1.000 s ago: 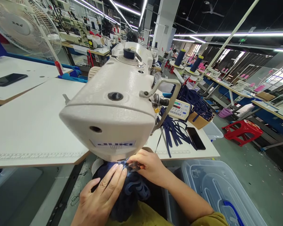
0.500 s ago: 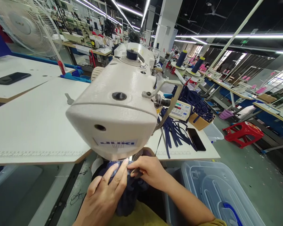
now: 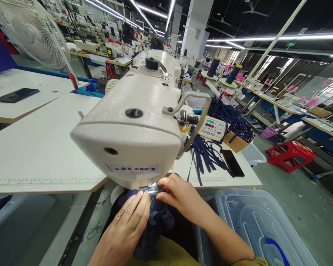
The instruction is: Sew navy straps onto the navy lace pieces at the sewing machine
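A cream sewing machine (image 3: 133, 125) fills the middle of the view, its head hiding the needle. Dark navy fabric (image 3: 155, 221) bunches just below the head, over my lap. My left hand (image 3: 124, 232) lies on the fabric with fingers stretched flat, fingertips at the machine's underside. My right hand (image 3: 180, 195) is curled, its fingers pinching the fabric edge right beside the left fingertips. Where the fabric meets the needle is hidden.
Navy straps (image 3: 208, 155), a black phone (image 3: 233, 158), a control panel (image 3: 212, 128) and a cardboard box (image 3: 234, 142) lie on the white table (image 3: 44, 147) to the right. A clear plastic bin (image 3: 255, 229) stands by my right arm. A fan (image 3: 24, 33) is far left.
My right hand has slid slightly right and its fingers have curled tighter on the fabric edge. The left fingertips stay pressed on the fabric under the head. The view shifted a little.
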Tool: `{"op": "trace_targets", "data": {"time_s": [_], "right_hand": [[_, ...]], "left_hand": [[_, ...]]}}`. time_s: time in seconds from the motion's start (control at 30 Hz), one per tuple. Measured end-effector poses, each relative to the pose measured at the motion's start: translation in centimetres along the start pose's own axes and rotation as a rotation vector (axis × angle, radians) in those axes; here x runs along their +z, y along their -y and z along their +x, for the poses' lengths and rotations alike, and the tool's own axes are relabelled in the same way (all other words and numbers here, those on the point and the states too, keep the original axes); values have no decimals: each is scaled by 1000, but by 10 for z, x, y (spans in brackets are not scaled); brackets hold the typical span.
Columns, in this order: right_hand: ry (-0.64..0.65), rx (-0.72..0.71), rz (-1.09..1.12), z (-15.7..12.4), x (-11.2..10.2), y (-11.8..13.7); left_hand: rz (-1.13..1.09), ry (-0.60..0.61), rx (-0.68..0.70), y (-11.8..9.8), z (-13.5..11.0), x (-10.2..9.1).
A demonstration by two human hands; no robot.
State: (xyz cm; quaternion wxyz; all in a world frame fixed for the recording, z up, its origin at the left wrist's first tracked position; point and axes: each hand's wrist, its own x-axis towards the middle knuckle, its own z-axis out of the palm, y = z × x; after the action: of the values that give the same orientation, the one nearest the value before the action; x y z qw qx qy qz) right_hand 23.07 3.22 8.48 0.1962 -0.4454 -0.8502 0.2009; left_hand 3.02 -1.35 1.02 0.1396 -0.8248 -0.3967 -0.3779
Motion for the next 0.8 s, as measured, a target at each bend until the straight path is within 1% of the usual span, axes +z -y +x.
{"op": "trace_targets", "data": {"time_s": [0.07,0.17,0.23,0.33,0.47,0.6,0.7,0.77,0.8], "right_hand": [[4,-6,-13,1,1,1],[-19,-14,-33,2,4,2],[-36,1,-37,2,5,2],[-23,5,-26,2,6,2],[-6,-18,-21,2,5,2],[-7,-39,-87,2,4,2],[-27,-64,-174,2,7,2],[-40,-77,-237,1,9,2],[-46,-81,-267,0,11,2]], "left_hand": [[4,-23,-9,-1,-2,1],[41,-33,-22,-2,0,-4],[79,6,-4,-3,3,-9],[137,41,20,-5,6,-13],[182,35,-48,-11,8,-13],[232,44,-78,-13,9,-12],[290,103,-13,-9,8,-14],[322,113,40,-8,9,-15],[323,111,44,-8,9,-16]]}}
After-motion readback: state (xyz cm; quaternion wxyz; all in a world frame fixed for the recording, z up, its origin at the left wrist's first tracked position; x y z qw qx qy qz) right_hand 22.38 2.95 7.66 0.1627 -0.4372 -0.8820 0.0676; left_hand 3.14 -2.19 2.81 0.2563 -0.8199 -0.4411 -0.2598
